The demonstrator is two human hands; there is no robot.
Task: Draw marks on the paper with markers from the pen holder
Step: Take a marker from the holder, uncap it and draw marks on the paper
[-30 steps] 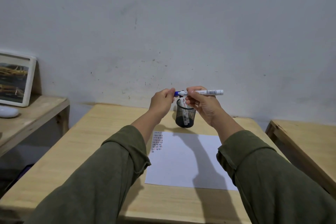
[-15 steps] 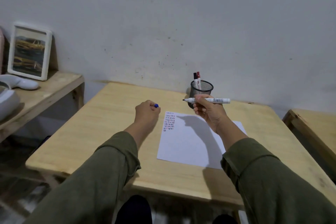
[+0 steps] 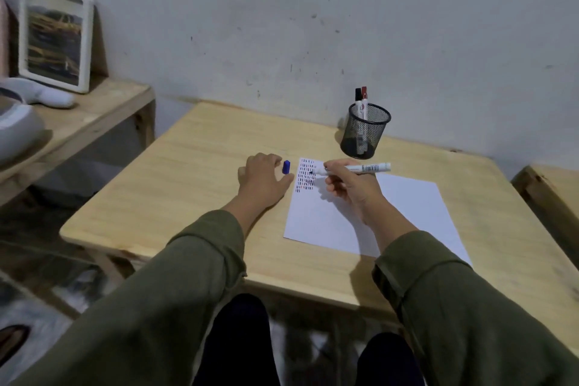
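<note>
A white sheet of paper [image 3: 407, 210] lies on the wooden table [image 3: 188, 185], with rows of short dark marks [image 3: 305, 175] in its top-left corner. My right hand [image 3: 351, 188] grips an uncapped white marker [image 3: 366, 168], its tip down among the marks. My left hand [image 3: 263, 182] rests open on the table just left of the paper. The blue cap [image 3: 286, 167] lies loose on the wood beside its fingers. Behind the paper stands a black mesh pen holder [image 3: 365, 131] holding a black and a red marker [image 3: 361, 100].
A lower wooden shelf [image 3: 103, 110] at the left carries a white framed picture [image 3: 54, 36] and white rounded objects [image 3: 18, 125]. Another wooden table edge [image 3: 545, 194] shows at the right. A grey wall rises right behind the table.
My left hand dropped to the table and released the blue cap, which now lies loose. My right hand lowered the marker from the air onto the paper's marked corner.
</note>
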